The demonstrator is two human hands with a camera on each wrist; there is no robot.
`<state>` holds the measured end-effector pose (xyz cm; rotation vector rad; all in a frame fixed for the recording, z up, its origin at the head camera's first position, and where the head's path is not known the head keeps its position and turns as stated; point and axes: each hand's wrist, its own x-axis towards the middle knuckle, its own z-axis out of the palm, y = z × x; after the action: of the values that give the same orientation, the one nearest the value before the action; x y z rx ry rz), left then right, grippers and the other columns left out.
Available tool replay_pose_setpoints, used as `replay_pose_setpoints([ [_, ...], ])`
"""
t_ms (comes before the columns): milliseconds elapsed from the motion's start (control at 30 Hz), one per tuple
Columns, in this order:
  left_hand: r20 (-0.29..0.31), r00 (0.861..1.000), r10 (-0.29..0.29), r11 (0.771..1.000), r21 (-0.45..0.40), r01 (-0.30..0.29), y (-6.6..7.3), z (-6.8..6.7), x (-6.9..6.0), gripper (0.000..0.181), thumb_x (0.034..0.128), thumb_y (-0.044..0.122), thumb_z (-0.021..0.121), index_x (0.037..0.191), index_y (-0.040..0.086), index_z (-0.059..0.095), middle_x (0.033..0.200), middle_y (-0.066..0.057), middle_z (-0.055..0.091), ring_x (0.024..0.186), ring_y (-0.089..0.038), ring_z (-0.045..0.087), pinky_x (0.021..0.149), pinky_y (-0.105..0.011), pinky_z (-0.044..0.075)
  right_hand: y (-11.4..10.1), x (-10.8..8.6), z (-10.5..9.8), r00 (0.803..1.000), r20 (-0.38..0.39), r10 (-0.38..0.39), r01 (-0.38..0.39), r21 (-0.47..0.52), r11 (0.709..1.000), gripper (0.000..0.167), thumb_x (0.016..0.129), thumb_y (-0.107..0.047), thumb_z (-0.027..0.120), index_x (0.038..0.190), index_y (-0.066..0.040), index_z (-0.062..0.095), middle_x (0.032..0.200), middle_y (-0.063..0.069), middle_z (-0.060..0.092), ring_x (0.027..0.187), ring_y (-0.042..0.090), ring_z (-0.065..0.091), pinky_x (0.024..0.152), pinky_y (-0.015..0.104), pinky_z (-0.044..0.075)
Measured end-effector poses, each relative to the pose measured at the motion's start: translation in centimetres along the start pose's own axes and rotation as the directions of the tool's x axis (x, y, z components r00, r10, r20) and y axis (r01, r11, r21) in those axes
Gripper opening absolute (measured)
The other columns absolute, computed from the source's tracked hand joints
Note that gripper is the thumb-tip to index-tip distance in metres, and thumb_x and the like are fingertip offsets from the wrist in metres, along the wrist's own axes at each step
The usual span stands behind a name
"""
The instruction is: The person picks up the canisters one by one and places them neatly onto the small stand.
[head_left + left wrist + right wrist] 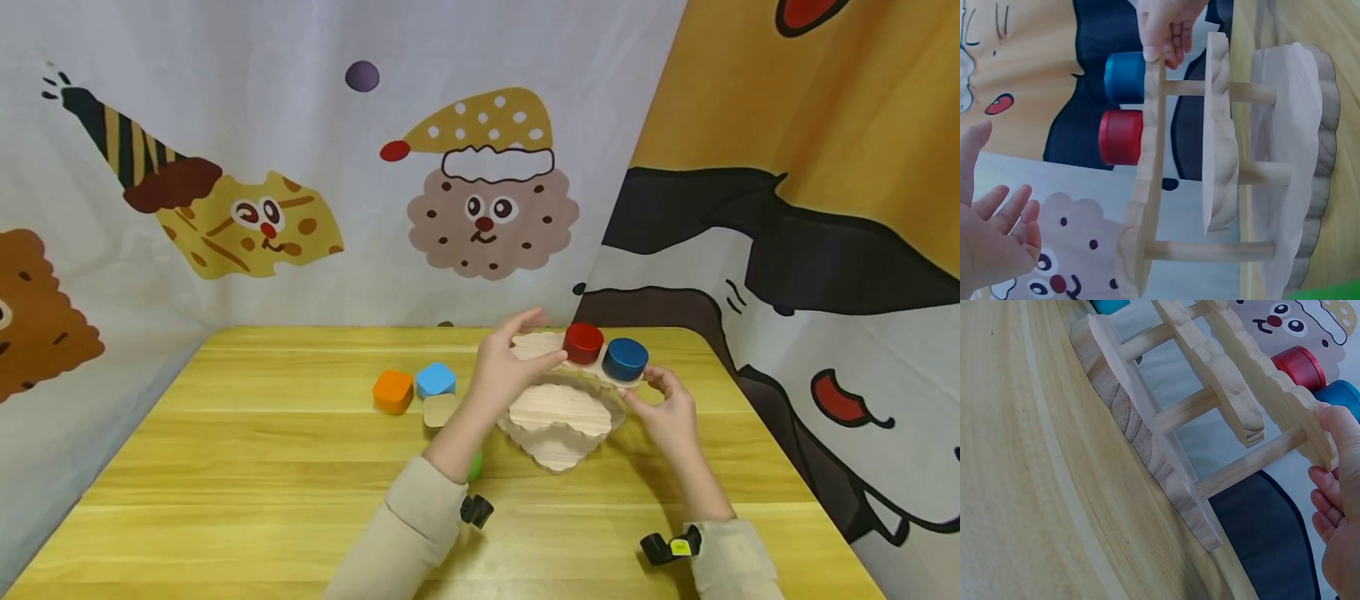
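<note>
A wooden stand point(561, 408) with three scalloped tiers rests on the right half of the bench point(247, 467), toward its far edge, its wide base point(1288, 144) lying on the bench top. Round dowels point(1210, 251) rise from the base and carry a shorter middle tier point(1219, 156) and, above that, a long upper tier point(1149, 187). The upper tier bears two pieces, both near its right end: a red cylinder point(583, 344) and, just beside it and nearer the end, a blue cylinder point(626, 360), each upright with a flat top; whether they are hollow cannot be told. The middle tier's top carries nothing in the head view. At the right end of the upper tier is the right hand point(671, 412), its grip pinching the board's edge between thumb and fingers, close to the blue cylinder. The left hand point(506, 358) is near the red cylinder with its grip spread, thumb and fingers apart; the left wrist view shows a gap between it and the cylinder. Left of the stand, an orange block point(393, 392) and a light blue block point(436, 380) sit near each other on the bench, with a beige block point(440, 408) just in front of the light blue one. A green piece point(475, 467) is mostly hidden behind the left forearm. Behind the bench hangs a cloth point(300, 83) printed with cartoon biscuits.
</note>
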<state>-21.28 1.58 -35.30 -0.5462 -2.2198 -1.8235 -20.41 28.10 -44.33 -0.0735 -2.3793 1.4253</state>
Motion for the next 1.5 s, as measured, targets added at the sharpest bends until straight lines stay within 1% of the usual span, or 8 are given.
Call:
replay_pose_setpoints([
  [200, -0.033, 0.999, 0.012, 1.000, 0.007, -0.012, 0.2, -1.7, -1.2, 0.063, 0.0762, 0.025, 0.083, 0.133, 0.018, 0.057, 0.119, 0.010, 0.062, 0.111, -0.017, 0.051, 0.093, -0.048, 0.039, -0.1, 0.1, 0.1, 1.000, -0.003, 0.000, 0.000, -0.004, 1.000, 0.056, 0.081, -0.019, 0.079, 0.122, 0.007, 0.051, 0.123, 0.023, 0.054, 0.119, 0.036, 0.045, 0.101, 0.053, 0.033],
  [333, -0.053, 0.998, 0.014, 1.000, 0.006, -0.014, -0.2, -2.7, -1.9, 0.063, 0.0745, 0.023, 0.084, 0.132, 0.017, 0.058, 0.120, 0.006, 0.062, 0.111, -0.023, 0.051, 0.092, -0.050, 0.039, 0.0, 0.1, 0.1, 1.000, -0.008, -0.001, 0.001, -0.008, 1.000, 0.056, 0.080, -0.019, 0.079, 0.121, 0.007, 0.052, 0.123, 0.023, 0.055, 0.118, 0.036, 0.045, 0.101, 0.053, 0.033],
  [433, -0.071, 0.997, 0.018, 0.999, 0.028, -0.017, -0.6, -3.6, -2.4, 0.062, 0.0752, 0.022, 0.083, 0.131, 0.015, 0.058, 0.121, 0.003, 0.062, 0.110, -0.023, 0.051, 0.091, -0.045, 0.039, 0.1, 0.1, 0.1, 1.000, -0.010, -0.005, 0.004, -0.006, 1.000, 0.055, 0.080, -0.018, 0.079, 0.120, 0.007, 0.052, 0.123, 0.023, 0.055, 0.118, 0.036, 0.045, 0.101, 0.053, 0.034],
  [667, -0.170, 0.984, 0.045, 0.996, 0.082, -0.031, -1.7, -5.8, -3.5, 0.058, 0.0747, 0.013, 0.083, 0.127, 0.010, 0.060, 0.118, 0.000, 0.064, 0.106, -0.022, 0.053, 0.086, -0.038, 0.039, 0.0, 0.0, 0.1, 1.000, -0.008, 0.003, -0.003, -0.002, 1.000, 0.055, 0.080, -0.018, 0.080, 0.121, 0.007, 0.052, 0.123, 0.024, 0.055, 0.119, 0.037, 0.045, 0.101, 0.053, 0.033],
  [800, -0.214, 0.976, 0.030, 0.995, 0.098, -0.009, -2.7, -7.1, -3.9, 0.059, 0.0743, 0.013, 0.084, 0.128, 0.009, 0.060, 0.117, -0.001, 0.064, 0.104, -0.019, 0.052, 0.084, -0.036, 0.039, 0.0, 0.0, 0.1, 1.000, -0.006, 0.002, -0.002, -0.003, 1.000, 0.055, 0.080, -0.018, 0.079, 0.121, 0.006, 0.052, 0.123, 0.023, 0.055, 0.119, 0.036, 0.045, 0.101, 0.054, 0.033],
  [1033, -0.255, 0.967, -0.013, 0.990, 0.131, 0.048, -4.0, -9.4, -4.8, 0.060, 0.0751, 0.017, 0.084, 0.129, 0.010, 0.059, 0.119, 0.001, 0.062, 0.107, -0.021, 0.050, 0.086, -0.036, 0.037, 0.0, 0.0, 0.1, 1.000, -0.006, 0.001, -0.001, -0.003, 1.000, 0.055, 0.080, -0.018, 0.080, 0.121, 0.007, 0.052, 0.123, 0.024, 0.055, 0.119, 0.037, 0.045, 0.101, 0.054, 0.033],
  [1300, -0.320, 0.947, 0.007, 0.975, 0.212, 0.065, -6.4, -11.5, -5.4, 0.060, 0.0749, 0.016, 0.084, 0.128, 0.003, 0.058, 0.121, -0.008, 0.061, 0.107, -0.028, 0.051, 0.088, -0.039, 0.037, 0.0, 0.0, 0.0, 1.000, -0.007, -0.009, 0.009, -0.009, 1.000, 0.055, 0.080, -0.018, 0.079, 0.121, 0.007, 0.052, 0.123, 0.024, 0.055, 0.119, 0.037, 0.045, 0.101, 0.054, 0.034],
  [1500, -0.354, 0.934, -0.046, 0.966, 0.221, 0.131, -7.7, -12.7, -6.0, 0.061, 0.0753, 0.016, 0.083, 0.129, 0.003, 0.057, 0.123, -0.010, 0.060, 0.110, -0.027, 0.049, 0.094, -0.043, 0.037, 0.0, 0.0, 0.0, 1.000, -0.005, -0.007, 0.007, -0.010, 1.000, 0.055, 0.080, -0.018, 0.079, 0.121, 0.007, 0.052, 0.123, 0.024, 0.055, 0.119, 0.037, 0.045, 0.101, 0.054, 0.034],
])
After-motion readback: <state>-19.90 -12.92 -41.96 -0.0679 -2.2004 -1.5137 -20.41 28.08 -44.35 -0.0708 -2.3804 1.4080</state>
